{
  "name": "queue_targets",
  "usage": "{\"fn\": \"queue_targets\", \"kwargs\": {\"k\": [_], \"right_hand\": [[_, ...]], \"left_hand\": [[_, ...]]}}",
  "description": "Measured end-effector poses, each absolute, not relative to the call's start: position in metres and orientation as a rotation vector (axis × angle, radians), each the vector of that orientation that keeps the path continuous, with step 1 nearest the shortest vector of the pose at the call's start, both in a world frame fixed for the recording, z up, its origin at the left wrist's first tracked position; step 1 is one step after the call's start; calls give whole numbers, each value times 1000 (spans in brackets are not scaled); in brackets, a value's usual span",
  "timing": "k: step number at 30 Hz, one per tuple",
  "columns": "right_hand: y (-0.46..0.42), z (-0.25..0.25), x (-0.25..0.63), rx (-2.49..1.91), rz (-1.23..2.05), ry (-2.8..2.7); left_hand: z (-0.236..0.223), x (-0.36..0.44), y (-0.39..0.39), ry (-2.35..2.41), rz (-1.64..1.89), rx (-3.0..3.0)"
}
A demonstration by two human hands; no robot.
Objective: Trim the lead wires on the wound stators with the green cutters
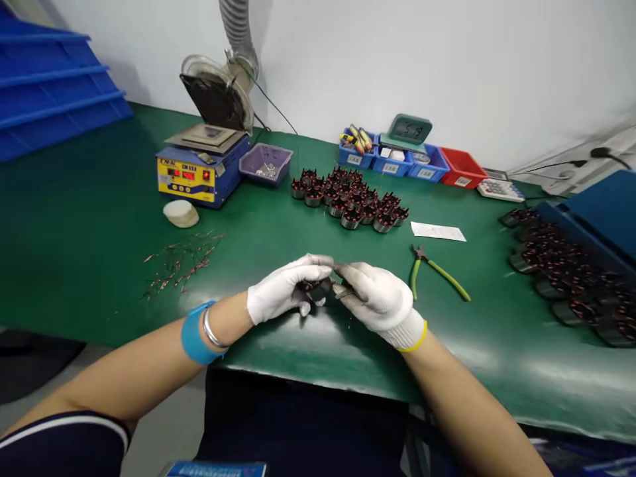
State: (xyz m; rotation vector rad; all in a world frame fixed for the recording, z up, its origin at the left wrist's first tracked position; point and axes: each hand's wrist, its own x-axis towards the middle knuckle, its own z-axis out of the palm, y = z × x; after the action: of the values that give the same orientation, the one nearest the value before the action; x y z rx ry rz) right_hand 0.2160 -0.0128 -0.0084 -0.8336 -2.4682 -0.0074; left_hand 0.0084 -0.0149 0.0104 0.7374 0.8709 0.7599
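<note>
My left hand (283, 289), in a white glove, is closed round a motor stator (320, 289), dark with copper-coloured windings, held just above the green bench. My right hand (380, 298), gloved too, is beside it with the fingertips pinched together at the stator's right side. Whether something small sits between those fingers is hidden. To the right of my right hand lie cutting pliers (450, 278) with green handles, jaws pointing away from me. Beyond both hands stands a cluster of similar stators (350, 199).
Cut copper wire bits (181, 262) are scattered left, near a round white pad (181, 213). Behind stand a blue-and-yellow solder pot unit (199, 173), a purple tray (265, 165), small blue bins (392, 164) and a red bin (462, 167). More stators (571, 271) line the right side.
</note>
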Motion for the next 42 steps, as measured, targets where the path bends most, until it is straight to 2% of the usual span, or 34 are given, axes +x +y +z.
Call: {"fn": "queue_targets", "kwargs": {"k": [5,8,10,15,17,23,27,33,37,39,42], "right_hand": [[-12,-6,217,-893,-30,-2439],[-11,-7,218,-991,82,-2366],[-11,-10,215,-1068,283,-2270],[-10,-18,202,-1182,1148,-1774],[-8,-18,199,-1191,1368,-1634],[-6,-12,200,-1161,1659,-1382],[-6,-13,200,-1131,1780,-1323],[-4,-11,204,-1093,1756,-1325],[-9,-3,204,-1220,1637,-1645],[-14,1,201,-1418,1350,-1958],[-21,6,196,-1585,698,-2408]], "left_hand": [[15,10,-16,791,772,690],[12,10,-17,811,789,794],[7,11,-15,901,797,857],[-1,16,-9,1063,786,925],[-2,15,-7,1083,756,944],[4,10,-7,1016,528,1138],[4,10,-7,1134,570,1034],[4,14,-7,1224,679,1018],[3,15,-9,1266,653,1105],[2,14,-10,1265,619,1127],[0,14,-10,1278,567,1145]]}}
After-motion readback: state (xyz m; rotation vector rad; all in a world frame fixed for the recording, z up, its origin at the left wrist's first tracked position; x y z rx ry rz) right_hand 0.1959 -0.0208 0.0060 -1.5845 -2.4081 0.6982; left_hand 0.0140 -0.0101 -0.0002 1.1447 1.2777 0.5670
